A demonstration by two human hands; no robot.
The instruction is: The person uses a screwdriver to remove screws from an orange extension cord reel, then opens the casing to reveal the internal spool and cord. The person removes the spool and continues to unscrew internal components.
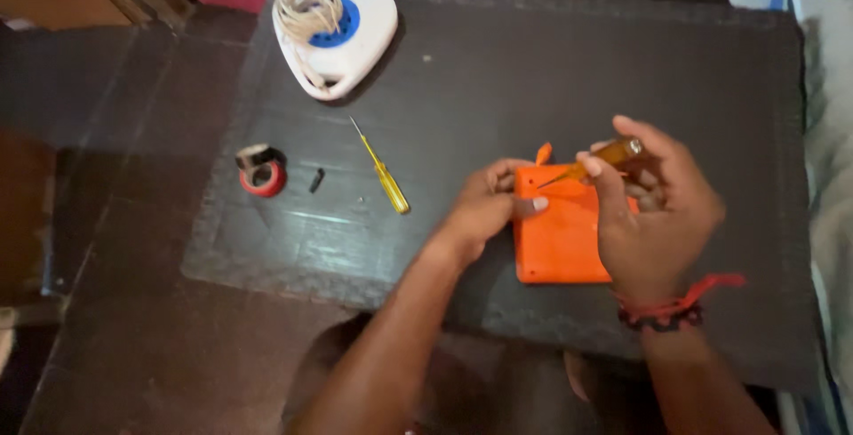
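An orange square plastic box (pixel 558 241) lies on the dark table (pixel 498 79). My left hand (pixel 487 206) presses on the box's left edge, thumb on its top face. Just above the box, my right hand (pixel 656 213) grips an amber-handled screwdriver (pixel 597 159), whose tip points down-left at the box's upper left corner. A red thread band circles my right wrist. A small orange tab (pixel 543 152) sticks up at the box's far edge.
A second screwdriver with a yellow handle (pixel 382 173) lies left of the box. Farther left sit tape rolls (pixel 261 170) and a small black piece (pixel 316 180). A white device with a blue centre and coiled cord (pixel 333 31) stands at the back left. Striped cloth (pixel 822 88) lies at right.
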